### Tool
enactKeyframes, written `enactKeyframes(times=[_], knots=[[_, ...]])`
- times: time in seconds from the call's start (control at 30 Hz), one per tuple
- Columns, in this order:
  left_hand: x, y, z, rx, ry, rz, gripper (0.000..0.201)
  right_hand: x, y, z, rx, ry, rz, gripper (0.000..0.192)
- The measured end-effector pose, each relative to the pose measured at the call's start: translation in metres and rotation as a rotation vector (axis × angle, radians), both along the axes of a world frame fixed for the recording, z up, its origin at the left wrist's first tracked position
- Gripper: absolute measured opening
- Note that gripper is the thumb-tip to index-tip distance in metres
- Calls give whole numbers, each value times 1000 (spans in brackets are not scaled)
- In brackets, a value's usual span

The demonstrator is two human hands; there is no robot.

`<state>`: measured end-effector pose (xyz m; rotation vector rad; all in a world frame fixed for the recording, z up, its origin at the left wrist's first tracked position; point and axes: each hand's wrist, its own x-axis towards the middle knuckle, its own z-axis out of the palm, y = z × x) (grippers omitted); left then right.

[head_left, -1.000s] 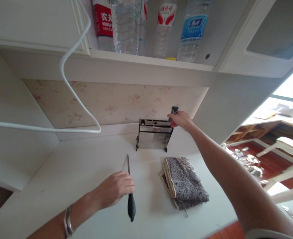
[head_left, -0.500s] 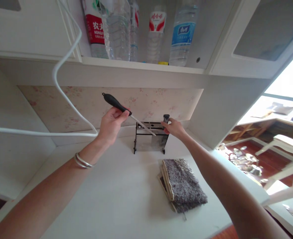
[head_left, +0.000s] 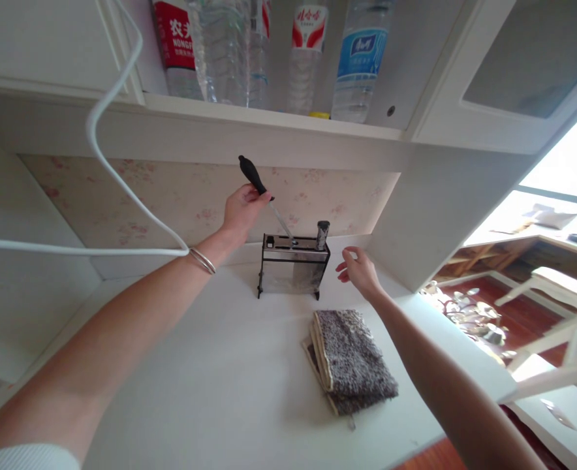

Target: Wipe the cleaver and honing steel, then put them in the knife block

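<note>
My left hand point(head_left: 240, 210) grips the black handle of a sharpening rod point(head_left: 254, 177), tilted with its thin steel tip down into a slot on top of the metal knife rack point(head_left: 292, 271). The rack stands at the back of the white counter point(head_left: 210, 365). One dark knife handle point(head_left: 322, 234) sticks up from the rack's right end. Just right of the rack my right hand point(head_left: 356, 271) hovers with fingers apart, holding nothing.
A folded grey fluffy cloth point(head_left: 350, 359) lies on the counter in front of the rack. Several water bottles point(head_left: 361, 59) stand on the shelf above. A white cable point(head_left: 102, 156) loops across the left side. White chairs point(head_left: 557, 307) stand at the right.
My left hand lifted the rod off the counter and carried it up to the rack, tip into the top. My right hand let go of the knife handle and drew back to the right.
</note>
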<state>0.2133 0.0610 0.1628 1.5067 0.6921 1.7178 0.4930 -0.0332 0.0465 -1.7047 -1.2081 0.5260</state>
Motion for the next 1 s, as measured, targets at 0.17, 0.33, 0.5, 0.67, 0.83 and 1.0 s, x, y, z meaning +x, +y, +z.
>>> enactKeyframes(times=[0.17,0.33,0.5,0.67,0.83,1.0], knots=[[8,13,6,89,172,44,26,5,2,-5,-19,-16,-5,45],[33,31,17,154,304,86,26,-10,9,-20,38,-89,-23,40],[60,38,13,171,486,152,24,-30,14,-38,78,-133,-13,40],[71,31,-27,88,805,137,26,-37,17,-50,98,-130,-18,44],[63,23,-68,172,1006,231,26,-36,19,-58,118,-117,-15,45],[59,16,-80,176,1056,266,26,-38,21,-63,125,-88,-26,45]])
